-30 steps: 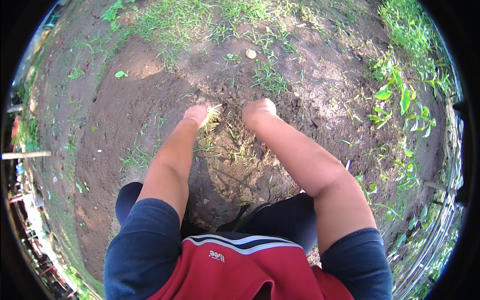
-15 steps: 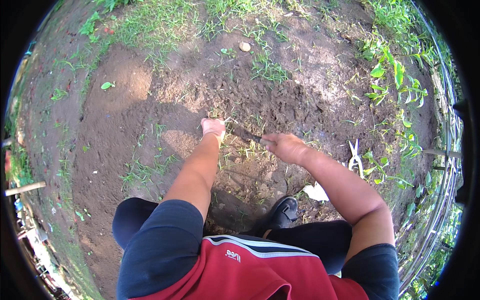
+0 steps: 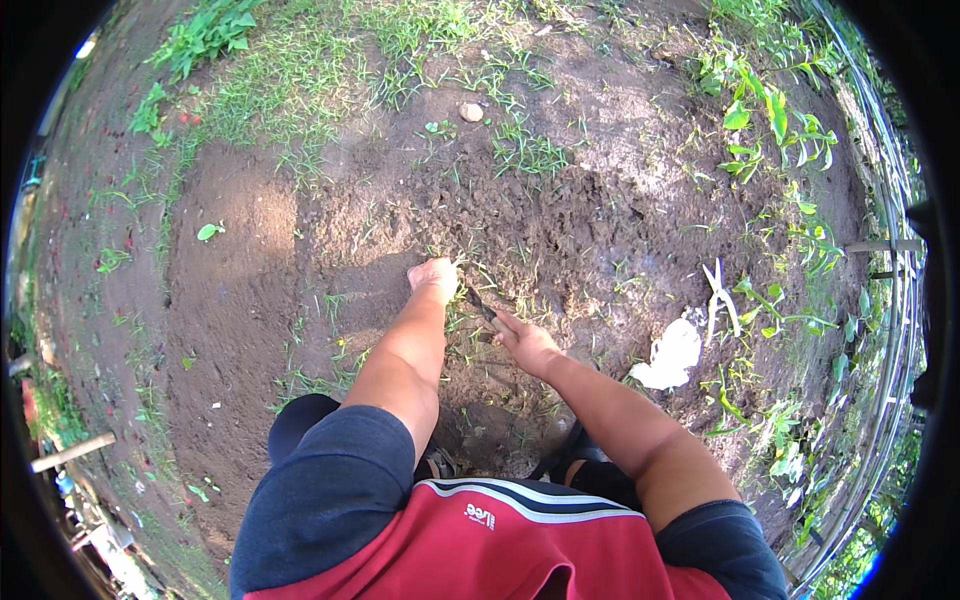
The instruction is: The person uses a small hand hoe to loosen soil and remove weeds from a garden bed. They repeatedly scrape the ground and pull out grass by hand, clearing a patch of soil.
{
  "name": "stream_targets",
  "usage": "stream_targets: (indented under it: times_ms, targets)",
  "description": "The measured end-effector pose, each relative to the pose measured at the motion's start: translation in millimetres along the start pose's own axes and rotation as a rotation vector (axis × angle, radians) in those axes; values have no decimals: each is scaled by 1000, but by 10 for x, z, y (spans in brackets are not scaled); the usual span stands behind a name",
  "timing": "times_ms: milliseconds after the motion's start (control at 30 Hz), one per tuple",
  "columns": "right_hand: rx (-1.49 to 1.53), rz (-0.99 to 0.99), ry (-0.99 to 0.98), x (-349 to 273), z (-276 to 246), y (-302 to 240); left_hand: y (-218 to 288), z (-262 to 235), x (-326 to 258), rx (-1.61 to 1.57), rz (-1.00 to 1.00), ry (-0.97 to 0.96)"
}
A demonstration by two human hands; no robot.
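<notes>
My left hand is closed low over the soil, its fingers curled down and partly hidden, with grass blades showing at its edge. My right hand grips the pale handle of a short hand tool. The tool's dark, soil-smeared blade points up and left, its tip at the ground just beside my left hand. Whether the blade is a knife's or a trowel's I cannot tell. Broken, clumpy soil with scattered grass lies around and ahead of both hands.
To the right lie white-handled shears, blades apart, and a crumpled white bag. Ahead sits a round stone. Leafy plants grow at the far right, near a curved fence. A stick lies at the left.
My right hand has drawn toward me and left, with the tool's blade steeper beside my left hand. The view has shifted, so more of the bag and shears shows.
</notes>
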State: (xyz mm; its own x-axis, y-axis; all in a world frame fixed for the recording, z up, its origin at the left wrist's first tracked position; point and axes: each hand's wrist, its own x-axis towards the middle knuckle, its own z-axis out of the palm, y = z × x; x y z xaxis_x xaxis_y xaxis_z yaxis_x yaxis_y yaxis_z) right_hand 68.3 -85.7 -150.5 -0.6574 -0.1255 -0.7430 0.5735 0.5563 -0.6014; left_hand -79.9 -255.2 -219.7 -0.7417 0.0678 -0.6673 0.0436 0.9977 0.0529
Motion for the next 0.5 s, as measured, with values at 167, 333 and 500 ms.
stream_targets:
  times_ms: [167, 333, 500]
  targets:
    - [233, -27, -38, 56, 104, 382, -39, 8, 35, 5, 25, -14]
    - [-71, -122, 2, 74, -133, 167, -39, -20, 29, -49, -19, 34]
    - [-141, -76, -34, -95, -286, -149, -50, -83, -20, -75, -35, -64]
